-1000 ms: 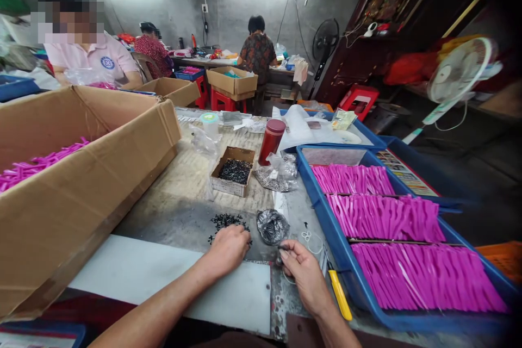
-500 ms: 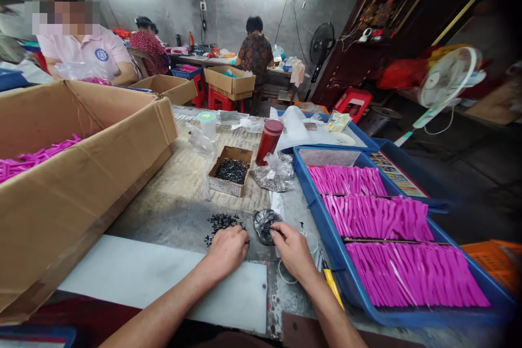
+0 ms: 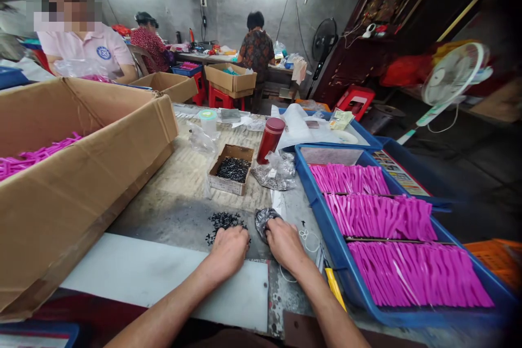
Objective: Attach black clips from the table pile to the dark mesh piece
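Black pieces (image 3: 226, 221) lie between the big carton (image 3: 101, 179) and blue tray (image 3: 318, 204).

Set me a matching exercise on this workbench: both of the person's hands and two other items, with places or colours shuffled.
Column one:
1. left hand
2. right hand
3. tall canister
4. tool handle

Column two:
A. yellow
B. at the black plastic bag
C. dark red
D. at the pile of small black parts

Pairs: 1-D, 2-B, 3-C, 4-A
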